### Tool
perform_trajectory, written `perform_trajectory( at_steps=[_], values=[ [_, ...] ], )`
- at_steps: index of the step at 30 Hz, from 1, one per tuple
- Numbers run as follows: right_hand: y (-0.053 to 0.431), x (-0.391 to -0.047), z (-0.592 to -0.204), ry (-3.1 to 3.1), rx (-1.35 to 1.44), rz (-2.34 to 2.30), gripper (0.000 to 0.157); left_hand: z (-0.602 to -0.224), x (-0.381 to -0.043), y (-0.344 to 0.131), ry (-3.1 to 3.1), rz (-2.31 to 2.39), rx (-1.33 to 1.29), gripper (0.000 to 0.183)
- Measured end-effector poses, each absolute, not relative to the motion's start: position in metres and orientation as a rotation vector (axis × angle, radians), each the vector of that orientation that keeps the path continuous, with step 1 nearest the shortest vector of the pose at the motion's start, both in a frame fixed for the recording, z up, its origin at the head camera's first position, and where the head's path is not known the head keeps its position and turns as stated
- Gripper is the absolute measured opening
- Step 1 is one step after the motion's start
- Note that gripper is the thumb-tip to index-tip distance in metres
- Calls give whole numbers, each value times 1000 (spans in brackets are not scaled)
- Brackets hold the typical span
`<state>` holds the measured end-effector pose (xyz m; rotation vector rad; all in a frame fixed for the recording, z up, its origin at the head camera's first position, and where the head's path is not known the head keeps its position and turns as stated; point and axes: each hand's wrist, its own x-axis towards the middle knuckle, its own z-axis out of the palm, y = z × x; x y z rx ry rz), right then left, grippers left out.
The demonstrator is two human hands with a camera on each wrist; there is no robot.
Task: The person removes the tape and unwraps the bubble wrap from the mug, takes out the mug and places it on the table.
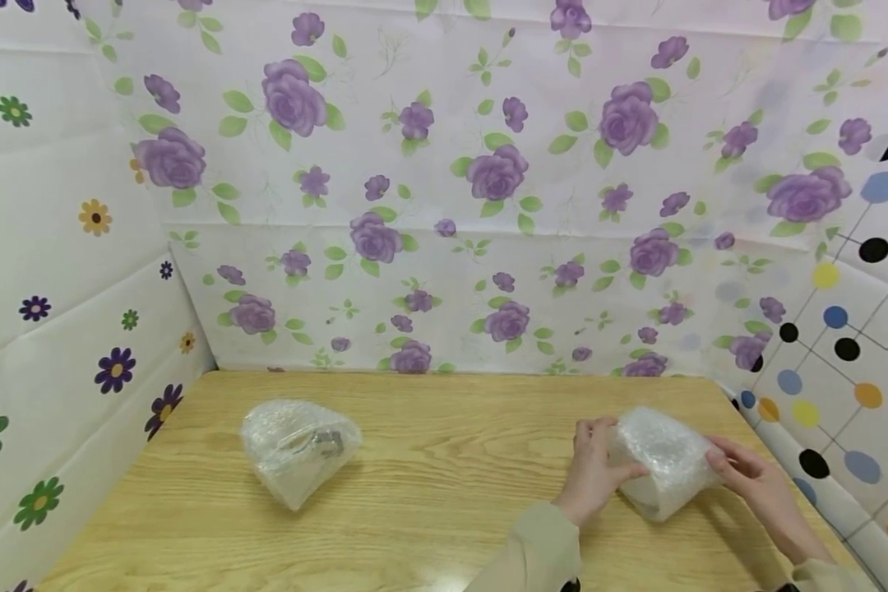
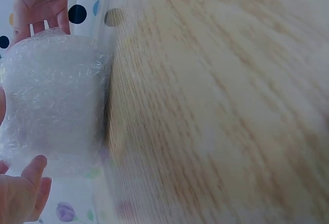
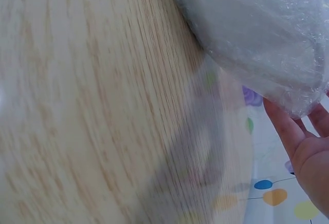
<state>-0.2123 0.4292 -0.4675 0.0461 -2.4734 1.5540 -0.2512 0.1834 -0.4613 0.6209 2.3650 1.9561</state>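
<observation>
At the right of the table, both hands hold a bubble-wrapped bundle (image 1: 664, 460) between them. My left hand (image 1: 592, 473) grips its left side, the thumb lying across the front. On the opposite side my right hand (image 1: 758, 485) pinches the wrap between thumb and fingers. The left wrist view shows the cloudy wrap (image 2: 54, 100) close up, with a hand at either end. In the right wrist view, fingertips (image 3: 277, 116) press at the end of the bundle. The wrapping hides what is inside.
A second bubble-wrapped bundle (image 1: 296, 448) lies on the left of the wooden table (image 1: 444, 460), something dark showing through its plastic. Flowered cloth (image 1: 444, 189) hangs along the back edge. Patterned cloth sheets (image 1: 858, 370) line both sides, the dotted one close by the right hand.
</observation>
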Motion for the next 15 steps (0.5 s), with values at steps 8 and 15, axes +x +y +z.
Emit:
perform_trajectory(
  at_steps=[8,15],
  values=[
    [420,-209,-455,-2507,-74,1515,42,-460,-251,182,2281,2030,565,59],
    [425,-214,-465,-2513,-98,1477,47,-463,-250,180,2283,2041,595,58]
  ],
)
